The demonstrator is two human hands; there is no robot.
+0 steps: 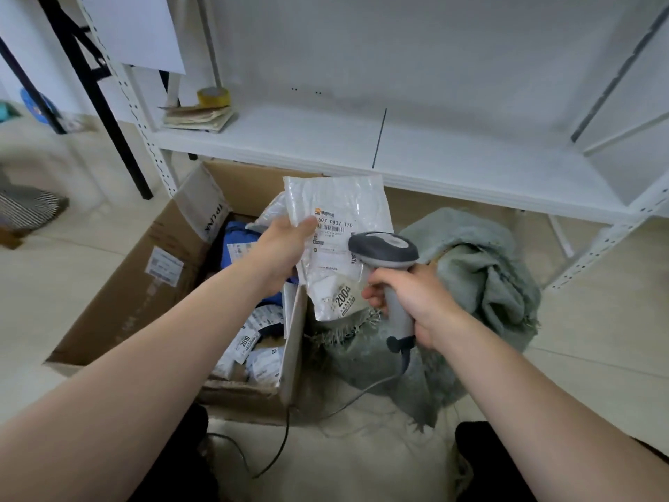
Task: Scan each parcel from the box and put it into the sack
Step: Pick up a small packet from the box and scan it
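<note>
Both forearms enter from the lower corners of the view. Held upright above the near wall of the box (119,295), the white parcel (336,204) is pinched at its left edge by the left hand (280,248), thumb on the printed face. The right hand (416,302) has its fingers wrapped round the handle of the scanner (383,248), whose head sits just in front of the label's lower right part and hides some of it. The step in hand appears to be the scan. For a clean read, back the scanner head off until the whole barcode shows, square it to the label, and tension the wrinkled glossy film, which may glare. The sack (481,255) lies crumpled just right of the box, behind the right hand; its mouth is not plainly visible and may need opening first. More parcels (260,367) remain in the box. The shelf (325,139) edge runs just behind the parcel's top, so keep lifts low. Open room lies rightward over the sack. The cable (286,436) trails over the floor by the box corner and could snag
</note>
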